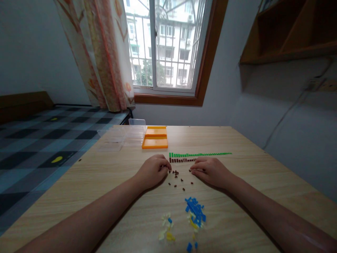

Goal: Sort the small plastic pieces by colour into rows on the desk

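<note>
My left hand [155, 171] rests on the table with its fingers curled closed, beside scattered small brown bricks [176, 173]. Whatever its fingertips hold, if anything, is hidden. Across from it, my right hand [210, 170] has its thumb and fingers drawn together around a small brown brick [190, 170] at the tips. Behind the hands runs a row of brown pieces [179, 160], tall at the left and shorter rightward; my right hand covers its right end. Parallel to it and farther back lies a longer row of green pieces [195, 155], also shrinking to the right.
A pile of blue pieces [195, 210] lies near the front, with yellow pieces [170, 236] around it. At the back stand an open orange case [155, 147] and clear plastic boxes [110, 140]. One brown piece [79, 160] sits near the table's left edge. A bed [65, 133] adjoins.
</note>
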The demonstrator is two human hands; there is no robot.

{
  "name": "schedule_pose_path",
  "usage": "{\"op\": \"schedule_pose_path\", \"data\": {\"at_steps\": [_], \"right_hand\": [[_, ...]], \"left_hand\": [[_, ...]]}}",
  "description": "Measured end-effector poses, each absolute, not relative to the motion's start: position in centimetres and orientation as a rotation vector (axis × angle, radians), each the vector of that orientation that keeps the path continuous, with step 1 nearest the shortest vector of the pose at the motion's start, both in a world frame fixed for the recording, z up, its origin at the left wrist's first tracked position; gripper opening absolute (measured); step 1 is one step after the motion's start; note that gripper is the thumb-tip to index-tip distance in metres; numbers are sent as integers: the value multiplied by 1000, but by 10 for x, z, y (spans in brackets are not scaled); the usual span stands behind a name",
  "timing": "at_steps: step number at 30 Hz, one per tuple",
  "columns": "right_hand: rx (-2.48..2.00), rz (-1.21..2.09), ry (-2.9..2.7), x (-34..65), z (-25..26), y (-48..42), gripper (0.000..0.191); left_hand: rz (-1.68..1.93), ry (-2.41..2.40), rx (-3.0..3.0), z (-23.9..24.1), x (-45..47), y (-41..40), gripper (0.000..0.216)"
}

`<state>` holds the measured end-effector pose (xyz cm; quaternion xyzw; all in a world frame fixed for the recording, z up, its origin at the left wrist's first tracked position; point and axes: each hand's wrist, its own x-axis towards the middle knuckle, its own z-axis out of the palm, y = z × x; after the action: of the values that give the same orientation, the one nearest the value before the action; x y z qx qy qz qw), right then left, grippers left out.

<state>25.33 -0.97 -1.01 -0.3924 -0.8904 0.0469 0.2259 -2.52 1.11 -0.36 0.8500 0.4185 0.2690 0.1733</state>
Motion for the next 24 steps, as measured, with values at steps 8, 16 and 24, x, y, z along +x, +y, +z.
{"op": "schedule_pose_path", "data": {"at_steps": [8,16,24], "right_hand": [[-1167,86,-2387,257,-6,-7,18],[-1427,78,-2309,333,3,11,22],[-1482,106,-2413,338,-8,26,24]], "left_hand": [[748,1192,2423,-2,-26,12,30],[743,1180,2429,-3,-27,11,29],[735,1183,2431,-1,-27,11,30]]}}
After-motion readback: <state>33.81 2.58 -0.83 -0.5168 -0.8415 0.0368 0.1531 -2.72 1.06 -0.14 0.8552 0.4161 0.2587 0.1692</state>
